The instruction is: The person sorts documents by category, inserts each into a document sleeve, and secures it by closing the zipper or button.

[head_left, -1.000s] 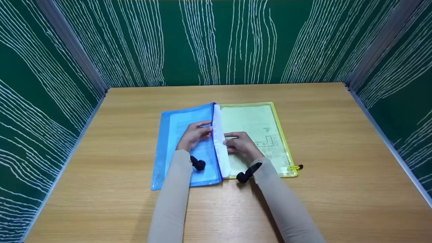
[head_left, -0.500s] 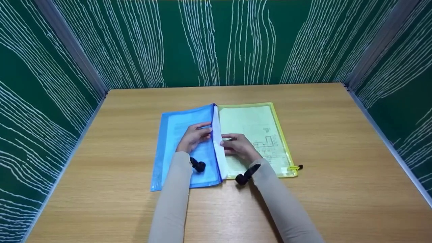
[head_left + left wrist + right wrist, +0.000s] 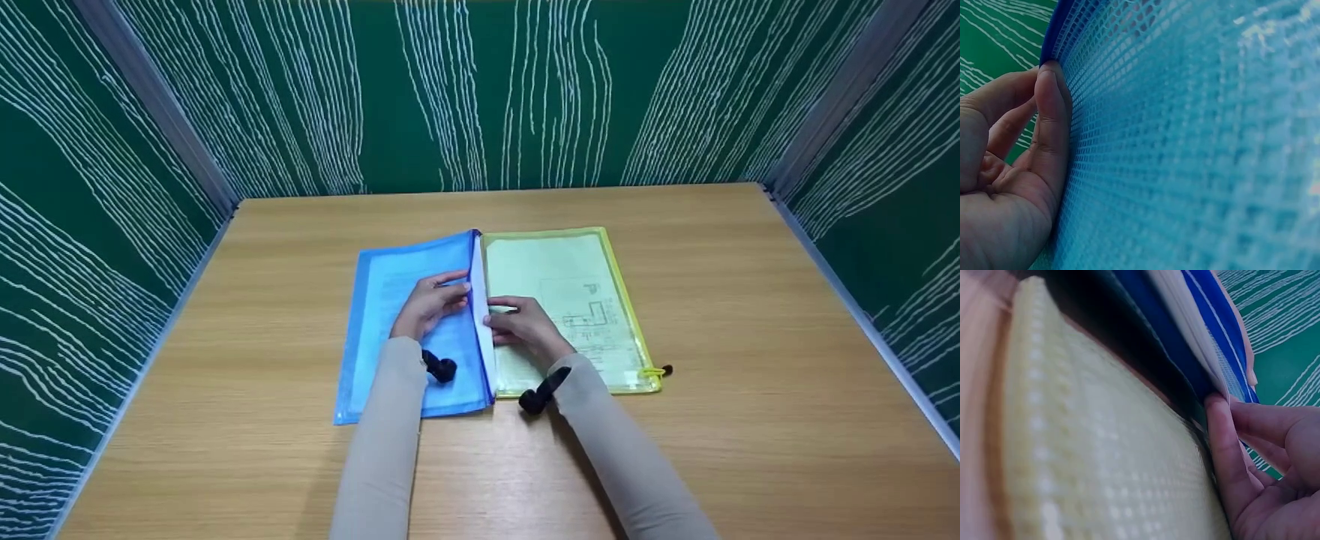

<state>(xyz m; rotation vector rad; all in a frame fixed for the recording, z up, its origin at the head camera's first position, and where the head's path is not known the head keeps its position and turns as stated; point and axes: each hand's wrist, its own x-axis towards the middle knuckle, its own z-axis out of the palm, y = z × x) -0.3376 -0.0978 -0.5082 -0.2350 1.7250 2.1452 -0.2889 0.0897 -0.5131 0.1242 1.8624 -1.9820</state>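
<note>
A blue mesh zip pouch (image 3: 397,262) lies left of centre on the table, its opening facing right. My left hand (image 3: 427,306) pinches the dark blue edge of that opening between thumb and fingers, as the left wrist view also shows. White paper (image 3: 486,360) sticks out of the opening as a narrow strip. Thumb and fingers of my right hand (image 3: 529,326) pinch the outer edge of this paper; in the right wrist view the paper (image 3: 1185,320) sits between the blue pouch edges. Under the right hand is a yellow mesh zip pouch (image 3: 547,262) with a printed sheet inside.
The wooden table (image 3: 225,360) runs around both pouches. A yellow zip pull (image 3: 654,372) with a dark end sits at the yellow pouch's lower right corner. Green panels (image 3: 405,150) with white wavy lines enclose the table at the back and sides.
My right hand has moved left with the paper, and the white strip outside the blue pouch has become narrower. My left hand has stayed at the pouch edge.
</note>
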